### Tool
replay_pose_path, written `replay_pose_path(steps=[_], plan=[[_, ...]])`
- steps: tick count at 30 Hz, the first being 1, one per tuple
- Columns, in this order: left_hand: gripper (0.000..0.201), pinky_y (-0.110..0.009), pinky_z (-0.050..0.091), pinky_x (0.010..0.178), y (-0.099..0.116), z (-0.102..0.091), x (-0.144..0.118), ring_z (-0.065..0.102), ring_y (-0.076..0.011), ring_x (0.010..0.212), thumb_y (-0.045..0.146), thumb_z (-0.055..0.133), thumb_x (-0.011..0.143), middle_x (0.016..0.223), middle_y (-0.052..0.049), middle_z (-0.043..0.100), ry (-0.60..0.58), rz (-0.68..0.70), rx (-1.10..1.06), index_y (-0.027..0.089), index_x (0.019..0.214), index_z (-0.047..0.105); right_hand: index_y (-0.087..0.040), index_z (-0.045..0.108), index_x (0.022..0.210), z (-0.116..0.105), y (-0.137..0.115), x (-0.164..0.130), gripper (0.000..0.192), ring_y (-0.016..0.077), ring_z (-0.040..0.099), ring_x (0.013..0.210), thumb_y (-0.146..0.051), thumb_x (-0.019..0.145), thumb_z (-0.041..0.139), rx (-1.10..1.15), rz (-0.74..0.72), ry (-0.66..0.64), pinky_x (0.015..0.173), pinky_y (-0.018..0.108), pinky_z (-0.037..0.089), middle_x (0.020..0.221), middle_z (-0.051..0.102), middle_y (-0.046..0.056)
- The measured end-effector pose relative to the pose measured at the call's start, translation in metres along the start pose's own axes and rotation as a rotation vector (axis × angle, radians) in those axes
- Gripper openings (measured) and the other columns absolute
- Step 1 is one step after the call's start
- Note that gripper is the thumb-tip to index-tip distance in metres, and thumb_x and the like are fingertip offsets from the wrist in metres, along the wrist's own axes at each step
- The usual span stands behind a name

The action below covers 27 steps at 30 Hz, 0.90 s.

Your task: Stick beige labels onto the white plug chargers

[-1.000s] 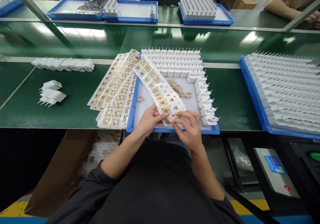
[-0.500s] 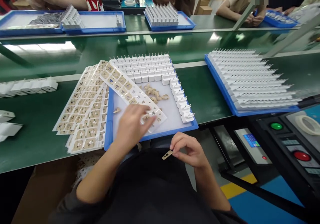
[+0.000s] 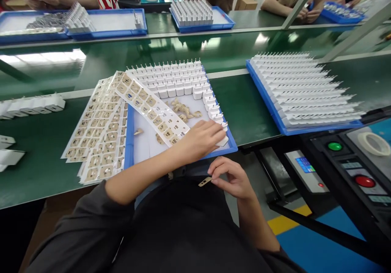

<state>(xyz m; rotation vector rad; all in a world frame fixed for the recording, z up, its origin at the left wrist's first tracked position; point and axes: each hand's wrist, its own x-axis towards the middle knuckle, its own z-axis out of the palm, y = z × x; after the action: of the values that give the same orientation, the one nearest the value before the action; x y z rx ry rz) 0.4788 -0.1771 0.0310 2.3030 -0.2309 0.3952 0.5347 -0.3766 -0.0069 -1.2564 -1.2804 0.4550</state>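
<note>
My left hand (image 3: 204, 139) reaches over the near right corner of a blue-rimmed tray (image 3: 233, 145). Its fingers are closed over the nearest white plug charger (image 3: 223, 142) of the right-hand column, hiding most of it. In front of my body, my right hand (image 3: 230, 177) pinches a small tan adhesive piece (image 3: 205, 181) with dark cut-outs by its end. A sticker sheet (image 3: 152, 110) lies slanted across the tray, its lower end partly behind my left hand. Crumpled tan scraps (image 3: 183, 109) lie in the tray, beside rows of white chargers (image 3: 171, 77) with pins up.
More sticker sheets (image 3: 100, 130) are fanned out left of the tray. White chargers (image 3: 36, 104) lie on the green bench at far left. A full charger tray (image 3: 302, 94) stands at right, above a machine panel with a red button (image 3: 364, 181). Several people work across the bench.
My left hand has moved right from the sticker sheet to the nearest charger in the right column. My right hand keeps the tan piece in almost the same place. The view has shifted slightly.
</note>
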Motion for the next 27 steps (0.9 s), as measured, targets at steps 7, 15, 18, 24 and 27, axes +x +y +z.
replay_pose_path(steps=[7, 15, 18, 24, 27], plan=[[0.044, -0.032, 0.053, 0.09, -0.005, -0.025, -0.121, 0.065, -0.0242, 0.109, 0.034, 0.081, 0.08, 0.117, -0.009, 0.069, 0.491, -0.469, -0.337, 0.022, 0.12, 0.066, -0.022, 0.068, 0.091, 0.035, 0.018, 0.029, 0.003, 0.0177, 0.068, 0.079, -0.02, 0.092, 0.068, 0.1, 0.108, 0.055, 0.075, 0.033, 0.057, 0.084, 0.071, 0.003], [0.041, -0.036, 0.05, 0.102, -0.014, -0.024, -0.156, 0.066, -0.0232, 0.113, 0.027, 0.084, 0.077, 0.116, -0.008, 0.069, 0.753, -0.461, -0.534, 0.022, 0.114, 0.067, -0.021, 0.065, 0.084, 0.091, 0.025, 0.09, 0.018, 0.0159, 0.064, 0.071, -0.036, 0.088, 0.073, 0.399, 0.129, -0.011, 0.063, 0.03, 0.055, 0.077, 0.066, 0.002], [0.04, -0.038, 0.05, 0.103, -0.013, -0.022, -0.155, 0.063, -0.0238, 0.121, 0.025, 0.085, 0.076, 0.124, -0.009, 0.067, 0.795, -0.449, -0.576, 0.022, 0.106, 0.059, -0.022, 0.064, 0.083, 0.097, 0.023, 0.095, 0.016, 0.0153, 0.063, 0.069, -0.034, 0.088, 0.073, 0.414, 0.122, -0.054, 0.062, 0.029, 0.054, 0.076, 0.065, 0.001], [0.042, -0.042, 0.046, 0.111, -0.011, -0.021, -0.153, 0.061, -0.0239, 0.122, 0.026, 0.082, 0.079, 0.124, -0.009, 0.065, 0.739, -0.479, -0.444, 0.023, 0.113, 0.057, -0.023, 0.067, 0.087, 0.097, 0.024, 0.092, 0.006, 0.0165, 0.064, 0.074, -0.027, 0.09, 0.07, 0.33, 0.114, -0.075, 0.068, 0.031, 0.055, 0.079, 0.067, 0.001], [0.06, -0.039, 0.051, 0.106, -0.012, -0.027, -0.155, 0.058, -0.024, 0.122, 0.029, 0.077, 0.083, 0.126, -0.009, 0.06, 0.648, -0.456, -0.484, 0.027, 0.139, 0.054, -0.023, 0.065, 0.085, 0.097, 0.028, 0.095, 0.01, 0.0168, 0.064, 0.073, -0.03, 0.089, 0.071, 0.33, 0.115, 0.017, 0.064, 0.03, 0.054, 0.079, 0.065, 0.002]])
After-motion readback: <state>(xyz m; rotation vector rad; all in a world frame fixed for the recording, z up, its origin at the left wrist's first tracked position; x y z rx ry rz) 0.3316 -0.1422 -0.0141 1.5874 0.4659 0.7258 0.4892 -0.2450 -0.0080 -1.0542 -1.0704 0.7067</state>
